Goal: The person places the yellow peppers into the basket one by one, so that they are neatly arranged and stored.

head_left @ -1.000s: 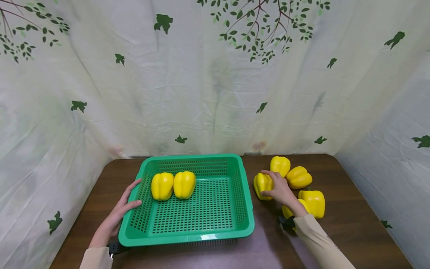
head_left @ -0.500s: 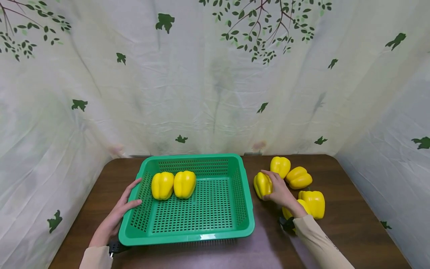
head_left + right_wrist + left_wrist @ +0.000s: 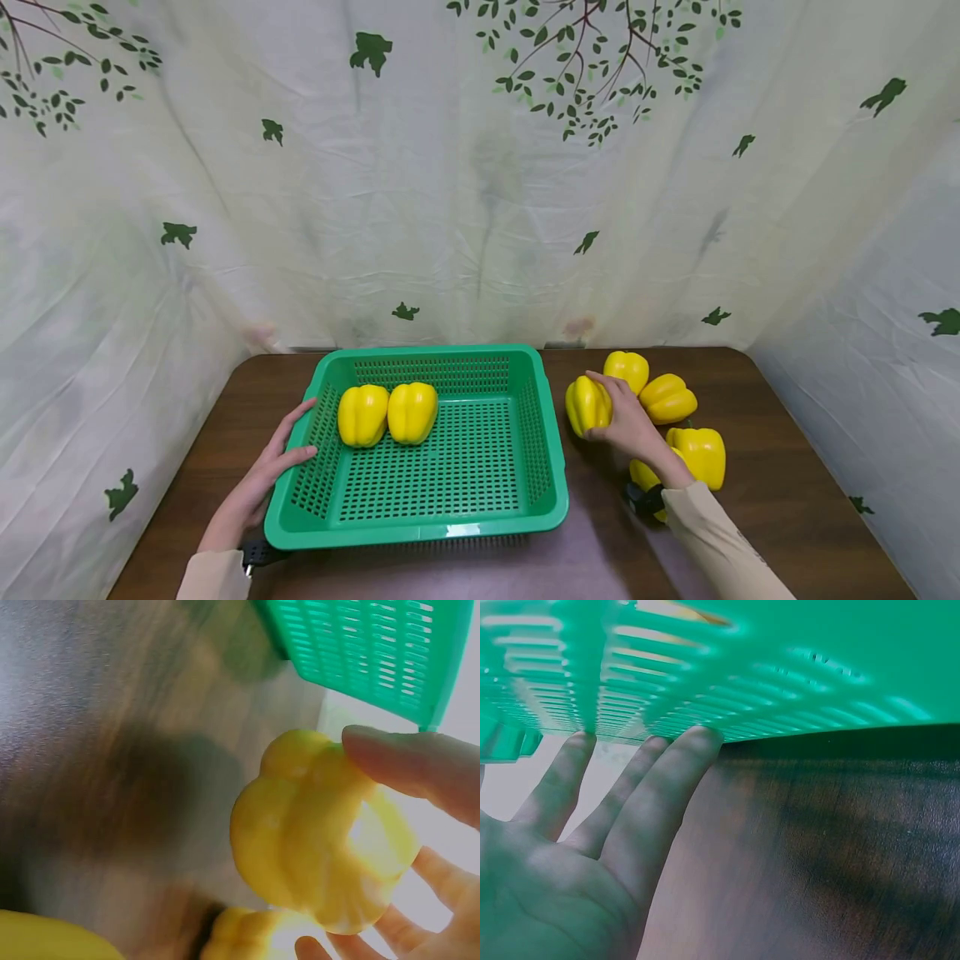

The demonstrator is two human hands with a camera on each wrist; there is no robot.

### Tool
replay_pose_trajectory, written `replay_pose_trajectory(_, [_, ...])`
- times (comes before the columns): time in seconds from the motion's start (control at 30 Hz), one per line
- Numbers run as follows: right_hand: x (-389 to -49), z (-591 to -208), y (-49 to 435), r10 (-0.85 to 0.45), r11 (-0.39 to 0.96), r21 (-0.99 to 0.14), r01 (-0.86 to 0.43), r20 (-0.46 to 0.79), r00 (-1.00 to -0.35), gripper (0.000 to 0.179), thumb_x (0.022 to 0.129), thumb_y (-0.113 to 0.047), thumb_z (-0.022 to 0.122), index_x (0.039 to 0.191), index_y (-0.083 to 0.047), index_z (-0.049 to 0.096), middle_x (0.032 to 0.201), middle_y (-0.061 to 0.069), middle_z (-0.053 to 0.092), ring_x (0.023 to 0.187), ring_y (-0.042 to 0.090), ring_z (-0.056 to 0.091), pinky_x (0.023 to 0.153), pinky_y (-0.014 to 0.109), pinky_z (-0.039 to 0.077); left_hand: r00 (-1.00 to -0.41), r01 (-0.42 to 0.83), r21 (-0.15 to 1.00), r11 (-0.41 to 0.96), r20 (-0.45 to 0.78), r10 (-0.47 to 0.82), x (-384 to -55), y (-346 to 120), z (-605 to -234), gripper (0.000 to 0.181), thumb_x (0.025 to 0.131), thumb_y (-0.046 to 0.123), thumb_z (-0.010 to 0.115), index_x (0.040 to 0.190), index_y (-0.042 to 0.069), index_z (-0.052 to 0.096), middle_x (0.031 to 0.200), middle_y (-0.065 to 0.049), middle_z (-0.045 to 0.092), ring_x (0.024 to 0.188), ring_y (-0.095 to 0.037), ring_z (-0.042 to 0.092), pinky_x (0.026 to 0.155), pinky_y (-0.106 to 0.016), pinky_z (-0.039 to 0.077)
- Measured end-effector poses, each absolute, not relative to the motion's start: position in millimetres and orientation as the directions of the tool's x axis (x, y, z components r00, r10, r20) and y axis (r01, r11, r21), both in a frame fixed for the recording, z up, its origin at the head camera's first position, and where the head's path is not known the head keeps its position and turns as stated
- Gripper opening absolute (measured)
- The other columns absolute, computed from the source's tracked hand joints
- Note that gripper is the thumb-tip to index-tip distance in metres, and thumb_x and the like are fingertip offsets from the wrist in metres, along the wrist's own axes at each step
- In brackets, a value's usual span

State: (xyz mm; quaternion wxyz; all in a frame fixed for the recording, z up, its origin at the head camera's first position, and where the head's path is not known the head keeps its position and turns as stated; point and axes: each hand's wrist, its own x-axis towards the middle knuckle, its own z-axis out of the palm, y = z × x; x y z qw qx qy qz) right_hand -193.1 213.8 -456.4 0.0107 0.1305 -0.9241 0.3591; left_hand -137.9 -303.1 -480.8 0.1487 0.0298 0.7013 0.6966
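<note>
In the head view my right hand (image 3: 630,425) grips a yellow bell pepper (image 3: 587,407), thumb on the near side and fingers round the far side. The right wrist view shows that same bell pepper (image 3: 315,832) raised over the wood, its shadow lying apart from it. My left hand (image 3: 262,475) rests at the left side of a green plastic basket (image 3: 553,500), index finger and thumb at its rim. In the left wrist view, straight spread fingers (image 3: 664,791) touch the slotted outer wall. Two yellow bell peppers (image 3: 386,414) sit side by side in the basket's left half.
Right of the basket, more bell peppers lie on the brown table (image 3: 780,500): one at the back (image 3: 627,369), another beside it (image 3: 667,398), and a pair nearer the front (image 3: 701,457), partly behind my right wrist. A leaf-printed white curtain (image 3: 480,208) hangs behind the table.
My right hand has closed round the bell pepper and lifted it slightly, tilting it a little. The left hand and the basket have stayed in place.
</note>
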Motion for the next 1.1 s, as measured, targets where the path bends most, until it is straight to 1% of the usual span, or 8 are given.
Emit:
replay_pose_trajectory(0.23, [-191,-442,213,-0.228,0.696,-0.679,-0.233,0.099,-0.969,0.088,0.071,-0.006,0.080,0.146,-0.008,0.034,0.139,0.024,0.033,0.112,0.040,0.045,0.091,0.057,0.042,-0.954,-0.162,0.986,0.032,-0.165,0.252,-137,-303,-481,0.066,0.100,0.015,0.044,0.152,0.036,0.009,0.152,-0.020,-0.001,0.115,-0.038,0.043,0.085,-0.056,0.048])
replay_pose_trajectory(0.43, [-190,-432,213,-0.230,0.664,-0.699,-0.266,0.147,-0.962,0.087,0.073,-0.009,0.081,0.146,-0.009,0.034,0.139,0.023,0.030,0.114,0.039,0.043,0.089,0.055,0.043,-0.954,-0.150,0.988,0.023,-0.151,0.258,-136,-303,-482,0.065,0.100,0.014,0.044,0.152,0.035,0.009,0.151,-0.021,0.002,0.113,-0.037,0.047,0.084,-0.056,0.048])
replay_pose_trajectory(0.57, [-190,-425,211,-0.236,0.644,-0.708,-0.289,0.175,-0.956,0.088,0.072,-0.010,0.081,0.146,-0.009,0.033,0.139,0.023,0.030,0.114,0.038,0.042,0.088,0.054,0.043,-0.956,-0.144,0.989,0.024,-0.146,0.254,-135,-302,-481,0.065,0.101,0.014,0.043,0.152,0.035,0.009,0.151,-0.021,0.002,0.113,-0.037,0.047,0.084,-0.056,0.049])
replay_pose_trajectory(0.73, [-189,-418,208,-0.253,0.620,-0.715,-0.322,0.206,-0.945,0.089,0.073,-0.011,0.081,0.147,-0.009,0.033,0.140,0.021,0.031,0.117,0.037,0.040,0.090,0.055,0.042,-0.958,-0.155,0.987,0.031,-0.157,0.241,-136,-302,-480,0.065,0.100,0.015,0.044,0.152,0.034,0.009,0.152,-0.021,0.001,0.115,-0.039,0.044,0.084,-0.056,0.048])
replay_pose_trajectory(0.93, [-189,-411,200,-0.267,0.602,-0.718,-0.349,0.231,-0.936,0.089,0.073,-0.014,0.083,0.146,-0.009,0.033,0.138,0.020,0.034,0.113,0.036,0.043,0.089,0.055,0.043,-0.956,-0.170,0.985,0.037,-0.174,0.235,-137,-302,-480,0.065,0.100,0.015,0.044,0.152,0.035,0.009,0.152,-0.020,0.000,0.116,-0.040,0.041,0.085,-0.056,0.048])
replay_pose_trajectory(1.1, [-188,-406,193,-0.274,0.585,-0.731,-0.351,0.230,-0.934,0.090,0.073,-0.018,0.083,0.147,-0.009,0.032,0.141,0.018,0.035,0.116,0.034,0.042,0.091,0.053,0.042,-0.956,-0.169,0.985,0.041,-0.174,0.235,-137,-302,-480,0.066,0.100,0.015,0.044,0.152,0.035,0.009,0.152,-0.020,0.000,0.115,-0.039,0.042,0.085,-0.056,0.048])
